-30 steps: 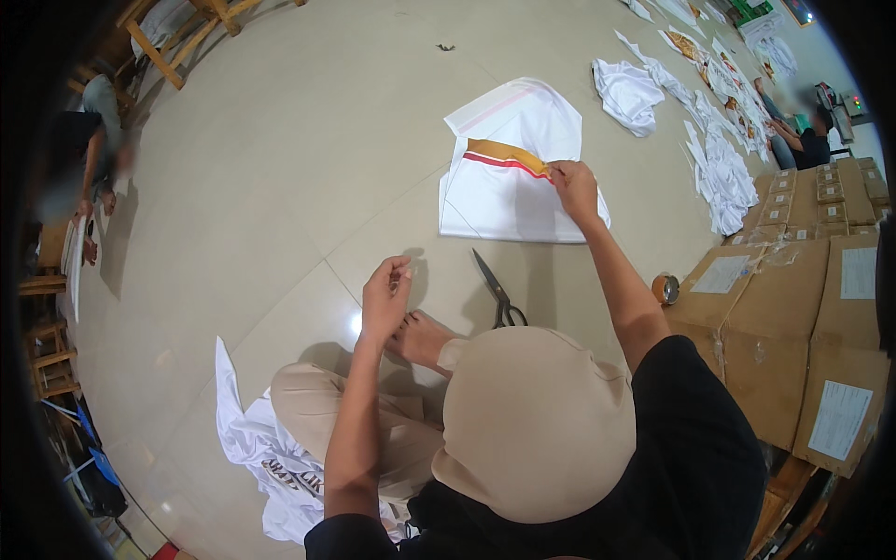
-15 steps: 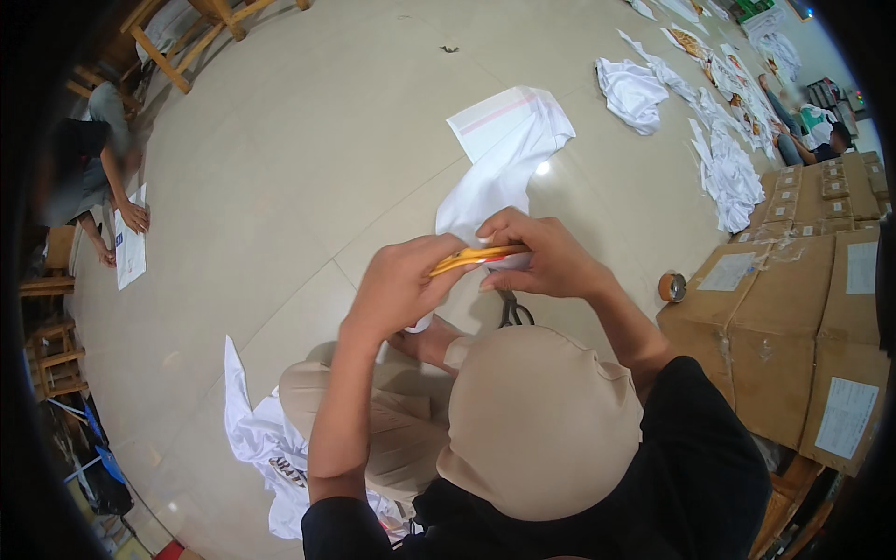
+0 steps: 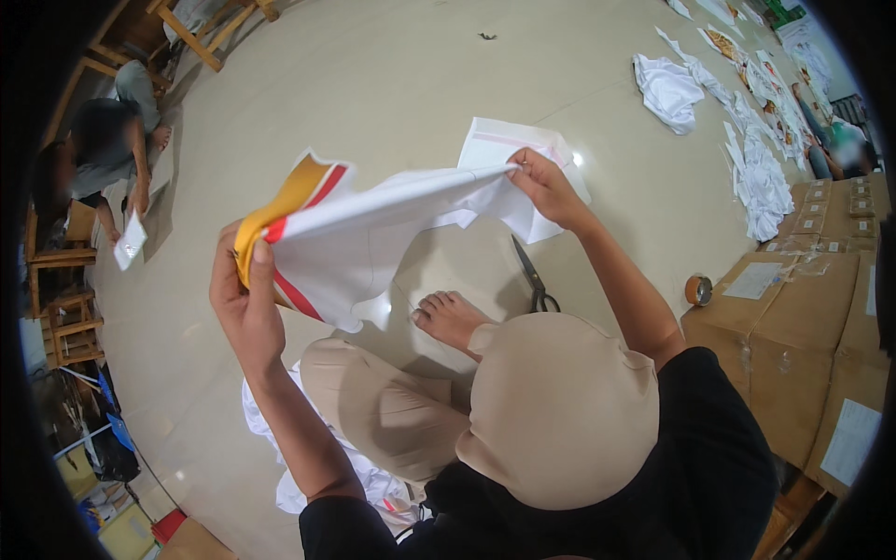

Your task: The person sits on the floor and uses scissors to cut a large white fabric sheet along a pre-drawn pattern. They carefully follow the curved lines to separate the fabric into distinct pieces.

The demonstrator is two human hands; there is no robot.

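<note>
Between my hands a piece of white fabric [image 3: 364, 229] with a yellow and red band at its left end is stretched out above the floor. My left hand [image 3: 247, 299] is closed on the yellow-and-red end, thumb on top. At the fabric's other end, my right hand [image 3: 549, 191] pinches its upper edge. Black-handled scissors [image 3: 537, 280] lie on the floor near my bare foot, blades pointing away. Beyond the fabric, a white sheet with a pale pink stripe [image 3: 499, 140] rests on the floor, partly covered by the held piece.
Cardboard boxes [image 3: 793, 317] are stacked at my right, with a roll of brown tape [image 3: 698, 289] on their near edge. White cloth [image 3: 359, 471] lies beside my leg. Another person [image 3: 117, 149] crouches at the left among wooden stools. White garments [image 3: 667, 93] are scattered at the far right.
My hands were close together on the folded yellow edge; they have moved apart, spreading the fabric between them. The scissors and my foot now show more fully.
</note>
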